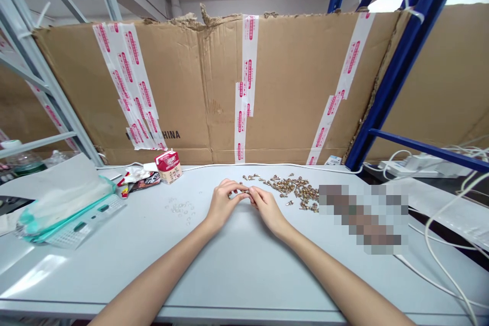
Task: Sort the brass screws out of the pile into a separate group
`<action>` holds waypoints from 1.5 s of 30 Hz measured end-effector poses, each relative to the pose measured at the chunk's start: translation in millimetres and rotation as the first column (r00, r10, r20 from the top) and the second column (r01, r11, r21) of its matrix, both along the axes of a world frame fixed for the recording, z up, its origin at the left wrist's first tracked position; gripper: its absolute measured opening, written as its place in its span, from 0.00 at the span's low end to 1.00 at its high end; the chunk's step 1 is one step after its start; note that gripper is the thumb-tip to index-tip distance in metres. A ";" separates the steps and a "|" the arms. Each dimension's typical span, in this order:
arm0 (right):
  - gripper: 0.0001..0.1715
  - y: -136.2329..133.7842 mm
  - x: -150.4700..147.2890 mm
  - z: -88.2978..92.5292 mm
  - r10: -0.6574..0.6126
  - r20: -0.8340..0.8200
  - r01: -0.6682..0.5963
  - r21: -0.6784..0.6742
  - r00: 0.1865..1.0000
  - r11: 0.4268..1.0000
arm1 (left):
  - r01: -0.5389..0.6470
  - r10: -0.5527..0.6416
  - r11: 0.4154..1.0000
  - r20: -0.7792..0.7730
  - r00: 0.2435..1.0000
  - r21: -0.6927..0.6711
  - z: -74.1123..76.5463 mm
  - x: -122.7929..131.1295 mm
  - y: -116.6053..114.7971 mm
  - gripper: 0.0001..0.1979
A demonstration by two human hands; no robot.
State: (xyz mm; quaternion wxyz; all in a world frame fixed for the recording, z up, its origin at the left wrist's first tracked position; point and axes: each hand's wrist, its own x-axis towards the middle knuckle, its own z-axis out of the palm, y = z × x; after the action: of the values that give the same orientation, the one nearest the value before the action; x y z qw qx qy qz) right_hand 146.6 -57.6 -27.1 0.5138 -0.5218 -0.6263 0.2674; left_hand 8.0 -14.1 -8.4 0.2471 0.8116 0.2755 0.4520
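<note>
Over the middle of the pale table (237, 275), the left hand (223, 204) and the right hand (269, 209) meet, fingertips nearly touching, thumbs and fingers drawn narrow around a small metal piece (245, 192). Only a sliver of it shows between the fingers; the rest is covered, and its exact shape cannot be told. How the right hand's lower fingers are curled is also hard to make out.

Just to the far right of the hands lies a loose heap of brass-coloured fittings (290, 186), too small to tell apart. A blocky blurred patch (362, 219) hides whatever lies at the heap's right end. Left of the hands, faint clear rings (181, 207) almost vanish against the surface. Farther left stand a red-and-beige carton (168, 167) and, beside it, crumpled wrappers (143, 183). On the far side, tape covers part of the black lettering (171, 135) on the cardboard (179, 86). Both forearms are cut off by the near edge of view.
</note>
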 end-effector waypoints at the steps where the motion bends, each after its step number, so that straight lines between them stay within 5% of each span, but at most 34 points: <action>1: 0.25 -0.1 0.0 0.1 0.001 -0.001 -0.001 -0.001 1.000 1.000 | -0.001 0.001 1.000 -0.001 1.000 0.000 0.2 -0.1 -0.1 0.10; 45: 0.24 1.6 0.9 -2.4 0.018 0.015 -0.018 -0.017 1.000 1.000 | 0.002 -0.002 1.000 -0.009 1.000 0.021 -1.4 0.0 1.1 0.09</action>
State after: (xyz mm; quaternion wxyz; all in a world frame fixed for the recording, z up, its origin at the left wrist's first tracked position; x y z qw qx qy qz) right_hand 147.5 -56.0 -29.6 0.5021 -0.5226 -0.6325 0.2734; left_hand 8.0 -13.0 -9.9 0.2378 0.8164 0.2712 0.4511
